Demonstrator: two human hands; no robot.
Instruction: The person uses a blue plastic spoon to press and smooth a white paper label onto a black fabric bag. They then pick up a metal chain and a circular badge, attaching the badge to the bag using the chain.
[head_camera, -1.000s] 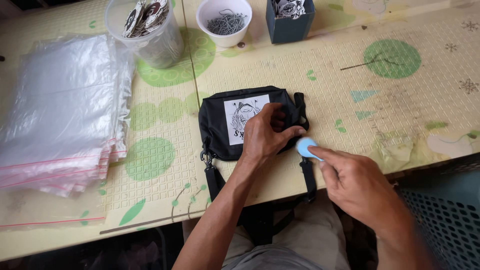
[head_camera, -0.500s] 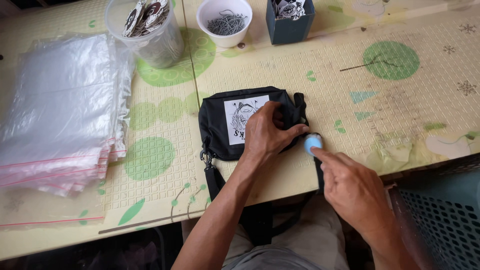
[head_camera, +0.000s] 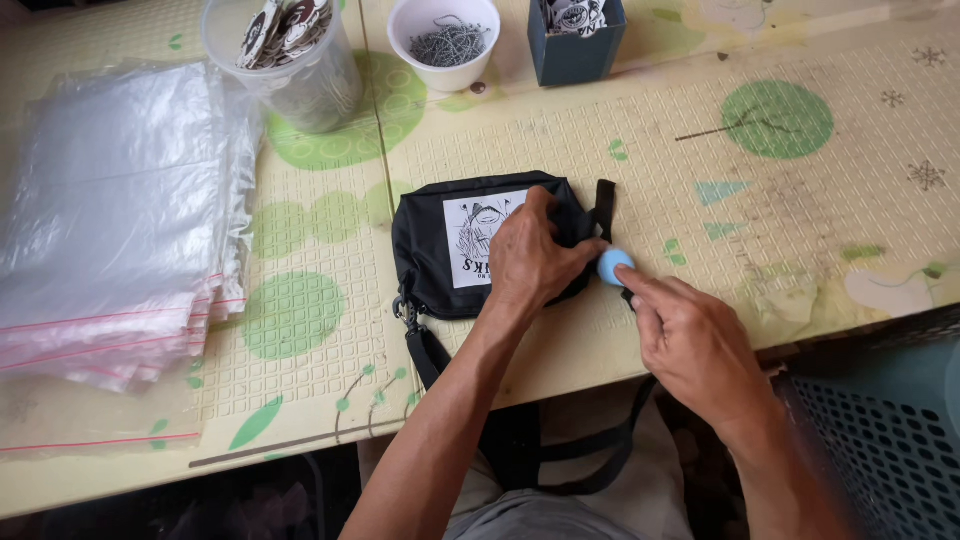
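Hands on the pouch, both busy at its right end. The left hand (head_camera: 535, 262) lies flat over the small black pouch (head_camera: 440, 245), fingers curled down onto the fabric, pressing and pinching its right edge. The pouch sits mid-surface, near the front edge, white printed patch facing up, its black strap (head_camera: 425, 355) trailing off the near side. The right hand (head_camera: 690, 340) pokes in from the right, fingertips closed on a small round light-blue tag (head_camera: 614, 265) touching the pouch's right edge. Far side: a clear tub of printed tags (head_camera: 295, 60), a white cup of metal pins (head_camera: 445, 40), a dark blue box (head_camera: 578, 45). Left: a stack of clear zip bags (head_camera: 110, 220) on the patterned surface (head_camera: 800, 200).
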